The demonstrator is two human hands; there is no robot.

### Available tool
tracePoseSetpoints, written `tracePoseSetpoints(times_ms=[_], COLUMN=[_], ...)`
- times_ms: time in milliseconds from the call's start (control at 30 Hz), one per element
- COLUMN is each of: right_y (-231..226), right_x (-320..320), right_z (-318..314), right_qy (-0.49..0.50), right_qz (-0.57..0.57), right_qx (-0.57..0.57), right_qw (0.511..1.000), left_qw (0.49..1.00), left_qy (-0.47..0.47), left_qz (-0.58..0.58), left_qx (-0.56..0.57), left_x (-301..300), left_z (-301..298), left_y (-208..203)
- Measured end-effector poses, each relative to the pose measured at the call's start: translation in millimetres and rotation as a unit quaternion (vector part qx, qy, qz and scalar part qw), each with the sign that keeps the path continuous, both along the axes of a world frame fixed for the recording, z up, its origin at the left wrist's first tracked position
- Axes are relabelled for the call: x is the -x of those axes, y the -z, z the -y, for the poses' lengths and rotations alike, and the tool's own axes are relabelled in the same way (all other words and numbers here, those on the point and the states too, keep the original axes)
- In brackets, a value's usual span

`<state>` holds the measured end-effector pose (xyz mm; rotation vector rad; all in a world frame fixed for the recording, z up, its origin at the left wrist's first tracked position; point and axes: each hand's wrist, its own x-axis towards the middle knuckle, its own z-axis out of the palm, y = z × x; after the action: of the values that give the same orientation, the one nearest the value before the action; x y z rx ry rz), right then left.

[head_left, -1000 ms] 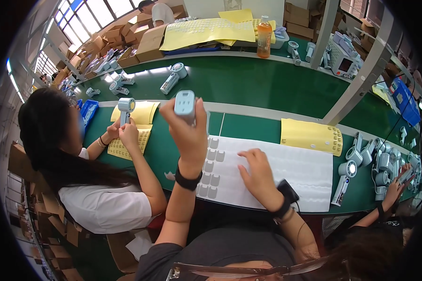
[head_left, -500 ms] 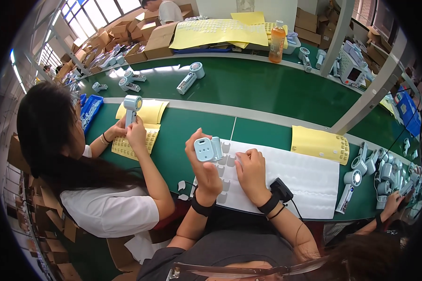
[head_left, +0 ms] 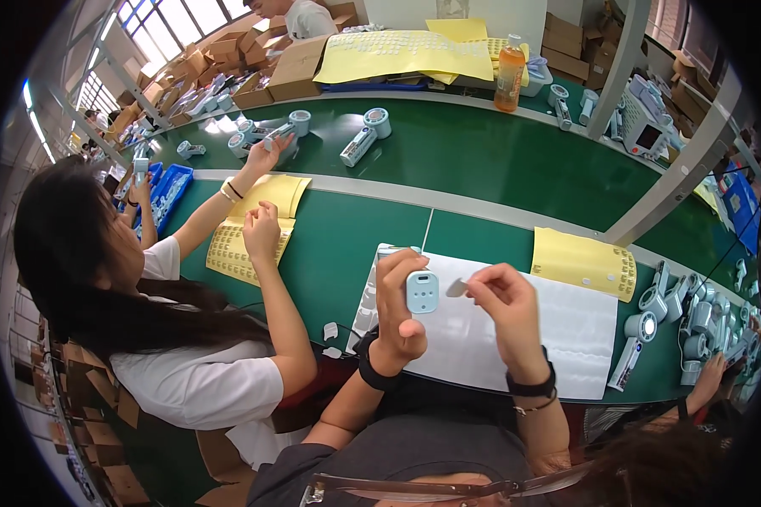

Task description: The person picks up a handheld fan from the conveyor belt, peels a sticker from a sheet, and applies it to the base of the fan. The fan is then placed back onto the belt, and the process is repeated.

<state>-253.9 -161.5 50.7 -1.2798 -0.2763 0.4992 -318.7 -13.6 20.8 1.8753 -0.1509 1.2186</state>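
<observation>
My left hand (head_left: 397, 308) grips a small pale blue handheld fan (head_left: 420, 290), held upright above the green table, its handle face toward me. My right hand (head_left: 503, 308) pinches a small grey sticker (head_left: 457, 288) between thumb and forefinger, just right of the fan and not touching it. Below both hands lies a white backing sheet (head_left: 583, 338) with rows of small stickers along its left edge (head_left: 366, 313).
A co-worker in a white shirt sits at my left, one hand (head_left: 260, 228) on a yellow sticker sheet (head_left: 228, 249), the other reaching to a fan (head_left: 279, 139) on the green belt (head_left: 465, 160). Another yellow sheet (head_left: 583, 262) and several fans (head_left: 676, 321) lie right. An orange bottle (head_left: 509, 72) stands far back.
My left hand raised the fan off the sheet and turned it upright. My right hand lifted from the sheet holding a sticker. The co-worker's arm reached out to the belt.
</observation>
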Motion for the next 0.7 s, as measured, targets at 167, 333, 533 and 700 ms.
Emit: tracePoseSetpoints(times_ms=[167, 333, 533, 700], right_y=[-48.6, -53.1, -52.2, -50.1], right_x=[8.9, 9.1, 12.7, 14.9], right_z=[25.9, 25.2, 29.0, 30.2], right_qy=[-0.075, -0.099, -0.071, -0.063], right_qz=[0.026, 0.030, 0.042, 0.059], right_qx=[-0.059, -0.042, -0.028, -0.016], right_qw=[0.995, 0.994, 0.996, 0.996], left_qw=[0.999, 0.995, 0.992, 0.992], left_qy=[0.015, 0.026, 0.020, 0.018], left_qz=[-0.015, -0.018, -0.019, -0.017], left_qx=[-0.043, -0.092, -0.120, -0.121], left_x=[-0.7, -0.1, 0.5, 1.5], left_z=[10.1, 20.7, 24.9, 26.5], left_y=[-5.9, -6.4, -7.9, -6.6])
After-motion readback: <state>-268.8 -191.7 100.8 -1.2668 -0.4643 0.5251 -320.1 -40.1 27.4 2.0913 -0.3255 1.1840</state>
